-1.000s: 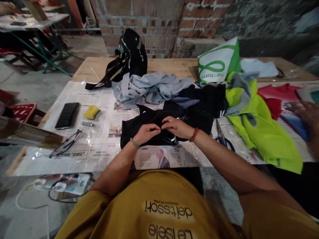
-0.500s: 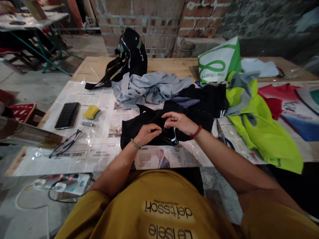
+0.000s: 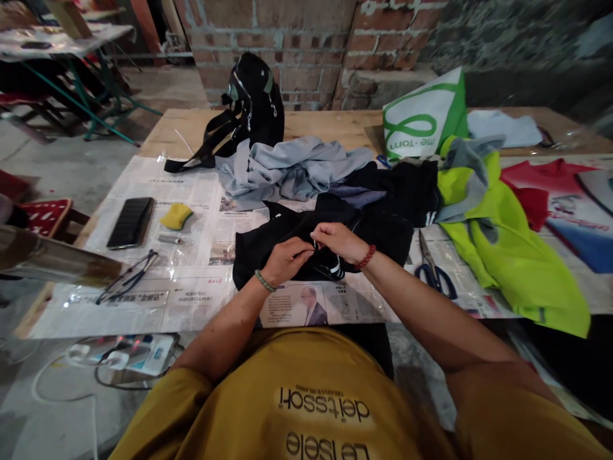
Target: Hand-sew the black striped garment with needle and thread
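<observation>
Both hands meet over a black garment [image 3: 261, 246] with white stripes, spread on newspaper in front of me. My right hand [image 3: 338, 243], with a red bead bracelet, is closed in a pinch on a thin bright sliver that looks like a sewing needle [image 3: 315, 243]. Just left of it, almost touching, my left hand [image 3: 287, 260], wearing a green bead bracelet, has thumb and forefinger pressed together. What the left fingertips hold is too small to make out. Scissors [image 3: 435, 271] with dark blue handles lie to the right of the garment.
Grey cloth [image 3: 297, 169], a black bag [image 3: 256, 102] and a white-green bag [image 3: 421, 121] stand behind. Right is a neon yellow garment [image 3: 517, 268]. Left are a phone [image 3: 130, 222], a yellow sponge [image 3: 176, 216], a small cylinder [image 3: 169, 239], glasses [image 3: 128, 276] and a bottle [image 3: 57, 255].
My right hand has come down and closed its fingers, which were more stretched out before. Both hands are now closer together. The view has shifted slightly.
</observation>
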Motion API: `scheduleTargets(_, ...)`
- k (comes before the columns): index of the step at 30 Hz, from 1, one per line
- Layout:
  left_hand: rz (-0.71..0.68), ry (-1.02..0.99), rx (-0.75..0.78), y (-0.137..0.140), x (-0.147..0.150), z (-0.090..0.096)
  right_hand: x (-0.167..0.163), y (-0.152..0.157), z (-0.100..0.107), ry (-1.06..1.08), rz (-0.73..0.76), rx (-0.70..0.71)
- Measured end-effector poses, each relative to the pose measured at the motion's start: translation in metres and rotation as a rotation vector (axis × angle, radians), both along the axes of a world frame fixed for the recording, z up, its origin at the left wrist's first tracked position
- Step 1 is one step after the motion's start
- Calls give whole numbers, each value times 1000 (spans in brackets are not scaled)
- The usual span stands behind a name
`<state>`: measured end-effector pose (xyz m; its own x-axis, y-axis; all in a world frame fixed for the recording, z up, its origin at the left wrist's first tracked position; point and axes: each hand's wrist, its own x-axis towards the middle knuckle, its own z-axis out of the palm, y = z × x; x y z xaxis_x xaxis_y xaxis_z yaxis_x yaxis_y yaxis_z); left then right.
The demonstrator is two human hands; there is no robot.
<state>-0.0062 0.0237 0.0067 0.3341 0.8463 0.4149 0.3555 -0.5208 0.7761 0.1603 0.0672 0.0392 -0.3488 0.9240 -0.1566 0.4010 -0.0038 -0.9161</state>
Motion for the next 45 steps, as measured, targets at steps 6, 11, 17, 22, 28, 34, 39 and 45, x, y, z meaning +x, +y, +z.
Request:
scheduleTargets(6, 42, -1, 41, -7, 8, -3, 2, -2, -1, 12, 29, 16)
scheduleTargets(11, 145, -2, 36, -8, 10, -4, 1, -7, -2, 0, 63, -3)
scheduleTargets(17, 195, -91, -111, 4, 3, -4, 5, -8, 4, -150, 94, 157)
scheduleTargets(22, 168, -238, -471, 10, -1, -3, 22, -18, 6, -108, -201, 631)
scheduleTargets(28, 115, -415, -634, 9, 0, 1, 26, -55, -26, -156, -401, 888)
scheduleTargets(34, 20, -423, -698, 6, 3, 4, 20, -68, -47, -188, -238, 958)
scheduleTargets(39, -41, -358, -688, 5, 5, 0, 18, -66, -53, -163, -216, 941)
scheduleTargets(45, -81, -297, -657, 5, 6, -7, 18, -67, -56, -130, -219, 986)
